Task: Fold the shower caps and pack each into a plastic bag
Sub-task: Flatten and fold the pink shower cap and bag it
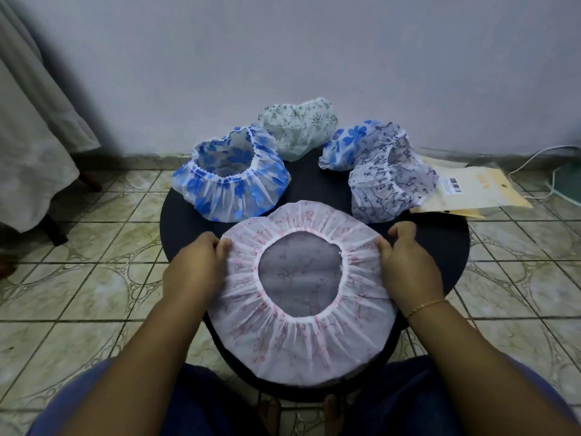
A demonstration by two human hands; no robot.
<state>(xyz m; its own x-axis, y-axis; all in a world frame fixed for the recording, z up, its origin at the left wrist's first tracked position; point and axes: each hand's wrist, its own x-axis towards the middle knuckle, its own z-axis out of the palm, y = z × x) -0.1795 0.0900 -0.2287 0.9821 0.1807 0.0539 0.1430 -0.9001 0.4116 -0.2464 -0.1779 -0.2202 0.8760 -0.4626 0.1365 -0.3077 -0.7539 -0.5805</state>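
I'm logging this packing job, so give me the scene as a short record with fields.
surface: round black table
cap in hand: white shower cap with pink print, lying flat, opening up
left hand: pinches its left edge
right hand: pinches its right edge
waiting: four more patterned caps behind it
bags: cream plastic bags at the table's right edge

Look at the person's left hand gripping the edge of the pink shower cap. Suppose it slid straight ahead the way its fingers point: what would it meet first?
Probably the blue-flowered shower cap. The left hand pinches the pink shower cap at its left edge, fingers pointing away from the person. A strip of bare black table lies between; depth is hard to judge.
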